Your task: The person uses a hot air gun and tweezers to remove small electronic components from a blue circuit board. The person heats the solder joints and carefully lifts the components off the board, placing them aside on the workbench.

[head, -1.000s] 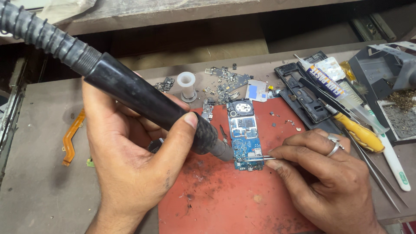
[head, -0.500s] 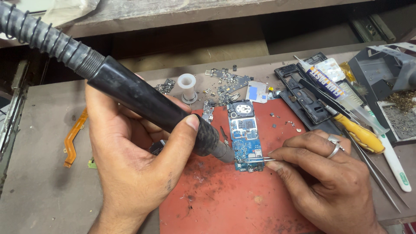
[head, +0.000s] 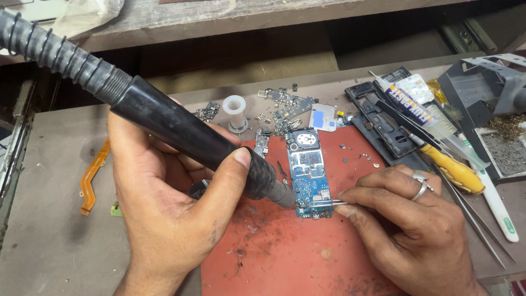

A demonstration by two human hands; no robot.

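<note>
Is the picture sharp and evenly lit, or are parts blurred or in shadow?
Head view: soft, even light; the circuit board and both hands are sharp; the black hose near the lens looks oversized and slightly soft; the recess behind the bench lies in deep shadow.

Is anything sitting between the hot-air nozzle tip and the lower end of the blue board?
Nothing visible. The left hand aims the black hot-air handle so its metal nozzle ends right beside the blue circuit board. The tweezers in the right hand reach in from the opposite side.
</note>
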